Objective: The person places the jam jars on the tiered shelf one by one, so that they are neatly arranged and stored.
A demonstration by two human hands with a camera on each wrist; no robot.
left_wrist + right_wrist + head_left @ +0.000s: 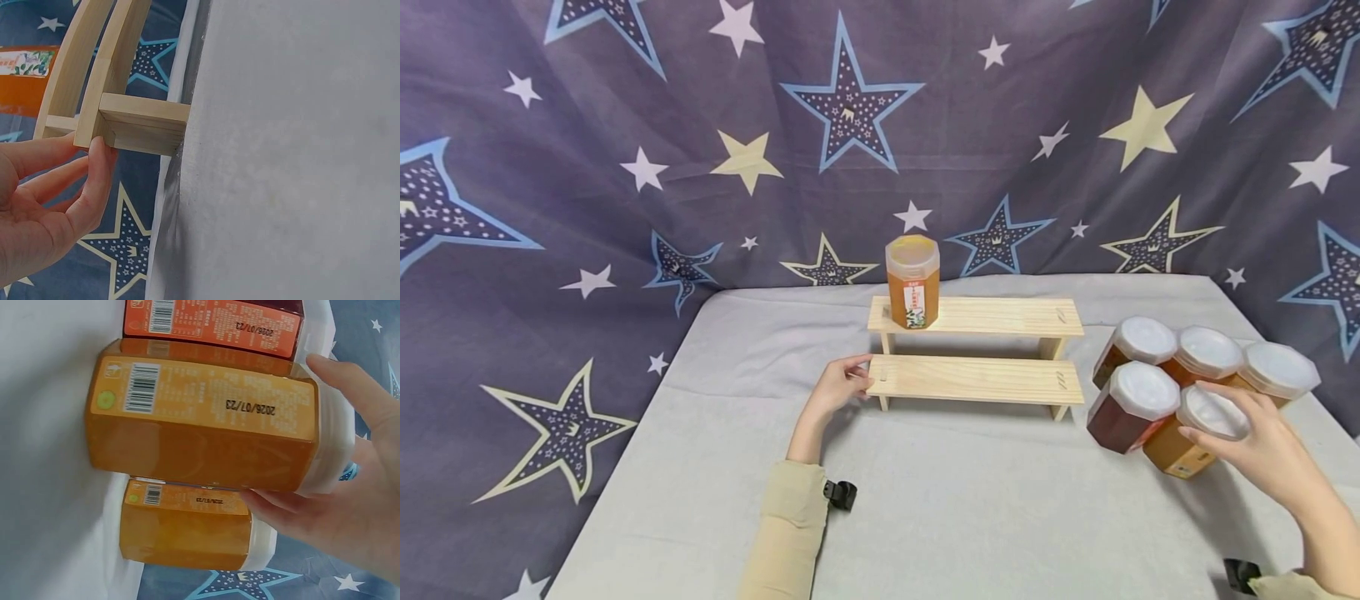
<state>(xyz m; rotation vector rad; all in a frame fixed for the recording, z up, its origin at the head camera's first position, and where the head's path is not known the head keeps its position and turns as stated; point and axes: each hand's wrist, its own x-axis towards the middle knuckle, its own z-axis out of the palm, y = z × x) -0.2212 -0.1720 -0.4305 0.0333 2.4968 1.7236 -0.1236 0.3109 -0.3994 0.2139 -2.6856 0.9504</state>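
Note:
My left hand (838, 385) pinches the left end of the lower board of a two-step wooden rack (970, 377), as the left wrist view also shows. One amber honey jar (913, 287) with a white-and-red label stands on the left part of the upper step. At the right, my right hand (1262, 437) grips another amber honey jar (206, 419) around its white lid, thumb on one side and fingers on the other. That jar stands at the front of a cluster, beside a dark red jar (1131, 412). In the right wrist view its yellow label and barcode face the camera.
Behind the gripped jar, several more lidded jars stand close together, among them one at the back left (1138, 342) and one at the far right (1279, 367). A pale cloth (970, 517) covers the table. A star-patterned curtain (685, 100) hangs behind it.

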